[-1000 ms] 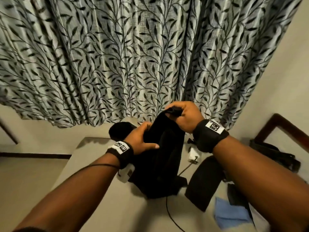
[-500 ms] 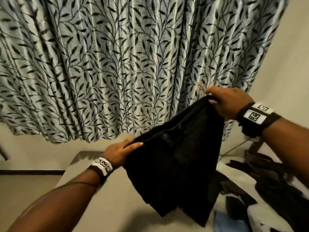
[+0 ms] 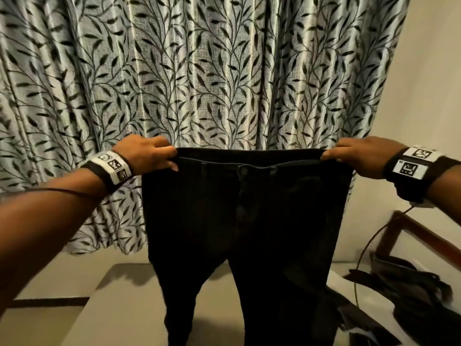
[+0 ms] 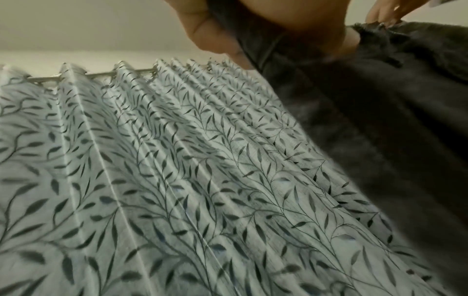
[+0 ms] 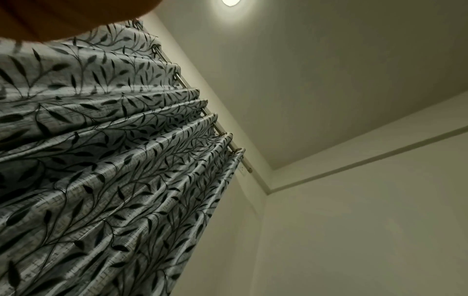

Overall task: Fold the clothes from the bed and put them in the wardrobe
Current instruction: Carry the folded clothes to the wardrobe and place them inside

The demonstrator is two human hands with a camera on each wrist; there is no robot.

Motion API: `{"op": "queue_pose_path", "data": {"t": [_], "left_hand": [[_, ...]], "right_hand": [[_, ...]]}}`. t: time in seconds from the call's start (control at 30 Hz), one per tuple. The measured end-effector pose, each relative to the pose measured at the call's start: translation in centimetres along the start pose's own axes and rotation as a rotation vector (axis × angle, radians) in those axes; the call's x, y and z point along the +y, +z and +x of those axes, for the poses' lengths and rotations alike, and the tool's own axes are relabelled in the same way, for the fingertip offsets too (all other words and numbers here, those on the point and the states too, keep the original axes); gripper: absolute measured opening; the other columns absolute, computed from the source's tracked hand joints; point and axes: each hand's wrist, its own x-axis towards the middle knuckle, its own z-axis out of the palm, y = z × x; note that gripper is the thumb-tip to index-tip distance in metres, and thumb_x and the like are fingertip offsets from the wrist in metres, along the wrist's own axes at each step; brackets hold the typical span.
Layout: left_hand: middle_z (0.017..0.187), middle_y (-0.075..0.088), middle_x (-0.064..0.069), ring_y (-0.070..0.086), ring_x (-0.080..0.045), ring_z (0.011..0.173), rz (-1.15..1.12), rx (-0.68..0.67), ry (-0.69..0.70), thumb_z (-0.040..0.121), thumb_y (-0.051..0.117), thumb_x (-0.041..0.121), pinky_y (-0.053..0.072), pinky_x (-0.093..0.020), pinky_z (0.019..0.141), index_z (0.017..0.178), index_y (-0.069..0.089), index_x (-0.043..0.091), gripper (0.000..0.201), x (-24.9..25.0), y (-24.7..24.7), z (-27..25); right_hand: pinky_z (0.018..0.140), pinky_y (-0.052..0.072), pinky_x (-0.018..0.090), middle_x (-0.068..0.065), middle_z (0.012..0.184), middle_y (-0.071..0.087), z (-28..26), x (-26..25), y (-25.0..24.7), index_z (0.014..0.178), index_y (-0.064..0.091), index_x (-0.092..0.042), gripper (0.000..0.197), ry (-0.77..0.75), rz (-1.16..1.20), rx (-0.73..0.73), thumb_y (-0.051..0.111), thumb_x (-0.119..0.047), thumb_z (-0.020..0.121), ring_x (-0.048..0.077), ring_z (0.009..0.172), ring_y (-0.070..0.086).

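A pair of black trousers (image 3: pixel 247 221) hangs spread out in front of me, waistband on top, both legs dangling over the bed (image 3: pixel 124 308). My left hand (image 3: pixel 147 154) pinches the waistband's left end and my right hand (image 3: pixel 354 154) pinches its right end, so the band is stretched flat between them. In the left wrist view, the left hand's fingers (image 4: pixel 207 34) curl round the dark trousers (image 4: pixel 380 110). The right wrist view shows only a strip of my hand (image 5: pixel 63 18) and no cloth.
A leaf-patterned curtain (image 3: pixel 199 71) hangs right behind the trousers. More dark clothes (image 3: pixel 411 295) lie piled on the bed at the right, near a wooden frame (image 3: pixel 419 236) and a thin cable (image 3: pixel 361 258). A ceiling lamp (image 5: pixel 231 1) shines overhead.
The trousers were bunched between my hands; I have lifted them and pulled my hands apart, the left one shifting to the waistband's end, so they now hang open and flat.
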Motion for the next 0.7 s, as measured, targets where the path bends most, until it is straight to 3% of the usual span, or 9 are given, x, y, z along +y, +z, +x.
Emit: {"op": "queue_pose_path", "data": {"t": [0.13, 0.23, 0.3, 0.4, 0.47, 0.53, 0.63, 0.67, 0.7], "left_hand": [[0.090, 0.060, 0.000, 0.061, -0.028, 0.050, 0.024, -0.131, 0.130, 0.084, 0.047, 0.077, 0.045, -0.027, 0.046, 0.082, 0.062, 0.020, 0.059, -2.4, -2.3, 2.2], [0.095, 0.061, 0.010, 0.062, -0.015, 0.069, 0.013, -0.309, -0.004, 0.078, 0.034, 0.088, 0.054, -0.029, 0.058, 0.083, 0.067, 0.028, 0.069, -4.4, -2.5, 1.7], [0.095, 0.062, 0.012, 0.063, -0.016, 0.074, 0.026, -0.304, -0.113, 0.077, 0.030, 0.087, 0.053, -0.029, 0.059, 0.090, 0.069, 0.032, 0.068, -5.3, -2.9, 0.4], [0.079, 0.058, 0.007, 0.061, -0.026, 0.065, -0.008, -0.160, -0.260, 0.082, 0.040, 0.076, 0.049, -0.031, 0.055, 0.083, 0.060, 0.029, 0.051, -5.1, -4.7, -0.7], [0.071, 0.055, 0.004, 0.054, -0.024, 0.059, -0.042, -0.071, -0.341, 0.085, 0.052, 0.065, 0.047, -0.032, 0.052, 0.079, 0.058, 0.025, 0.041, -4.4, -7.0, -0.5], [0.066, 0.054, 0.001, 0.051, -0.022, 0.056, -0.079, 0.102, -0.446, 0.089, 0.066, 0.049, 0.041, -0.029, 0.050, 0.078, 0.061, 0.023, 0.028, -4.3, -8.4, -1.0], [0.066, 0.058, -0.003, 0.052, -0.005, 0.053, -0.427, 0.591, -0.721, 0.093, 0.070, 0.043, 0.040, -0.029, 0.050, 0.083, 0.059, 0.032, 0.019, -4.0, -8.5, -1.0], [0.067, 0.057, -0.003, 0.051, 0.002, 0.053, -0.504, 0.659, -0.788, 0.094, 0.070, 0.041, 0.038, -0.023, 0.051, 0.083, 0.058, 0.029, 0.020, -3.8, -8.1, -0.2], [0.067, 0.056, -0.004, 0.050, 0.005, 0.054, -0.490, 0.615, -0.835, 0.093, 0.071, 0.039, 0.035, -0.018, 0.051, 0.082, 0.057, 0.025, 0.023, -3.8, -7.5, 0.8]], "right_hand": [[0.078, 0.034, 0.028, -0.006, 0.108, 0.058, 2.1, 0.5, -1.0, 0.115, 0.064, -0.030, 0.020, 0.181, 0.110, -0.130, 0.059, -0.018, 0.100, 0.016, 0.091, 0.050], [0.077, 0.036, 0.032, -0.004, 0.094, 0.050, 2.5, 0.9, -0.3, 0.103, 0.062, -0.022, 0.007, 0.207, 0.029, -0.161, 0.056, -0.024, 0.101, 0.024, 0.092, 0.055], [0.076, 0.034, 0.032, -0.003, 0.089, 0.045, 2.0, 1.7, 0.4, 0.097, 0.062, -0.015, 0.019, 0.190, 0.038, -0.105, 0.050, -0.030, 0.102, 0.031, 0.093, 0.058], [0.072, 0.034, 0.032, -0.003, 0.084, 0.044, 1.2, 2.9, 0.4, 0.095, 0.060, -0.017, 0.057, 0.188, 0.041, 0.059, 0.023, -0.061, 0.099, 0.026, 0.081, 0.053], [0.068, 0.035, 0.033, -0.002, 0.079, 0.043, 0.9, 3.2, -0.8, 0.088, 0.058, -0.018, 0.071, 0.205, 0.020, 0.211, 0.011, -0.070, 0.096, 0.025, 0.074, 0.047], [0.064, 0.040, 0.038, 0.004, 0.075, 0.048, 0.5, 2.9, -3.0, 0.081, 0.057, -0.014, 0.056, 0.248, 0.105, 0.471, 0.028, -0.058, 0.099, 0.031, 0.071, 0.049], [0.062, 0.037, 0.035, 0.009, 0.071, 0.055, 0.6, 1.1, -4.7, 0.082, 0.059, -0.011, 0.032, 0.452, 0.358, 0.919, 0.051, -0.036, 0.099, 0.030, 0.067, 0.049], [0.063, 0.034, 0.033, 0.008, 0.071, 0.056, 1.5, 1.0, -4.7, 0.083, 0.060, -0.012, 0.029, 0.514, 0.426, 0.942, 0.054, -0.036, 0.098, 0.029, 0.067, 0.051], [0.064, 0.032, 0.031, 0.006, 0.072, 0.057, 2.7, 1.2, -4.2, 0.084, 0.061, -0.013, 0.030, 0.550, 0.457, 0.873, 0.054, -0.040, 0.096, 0.029, 0.069, 0.053]]}}
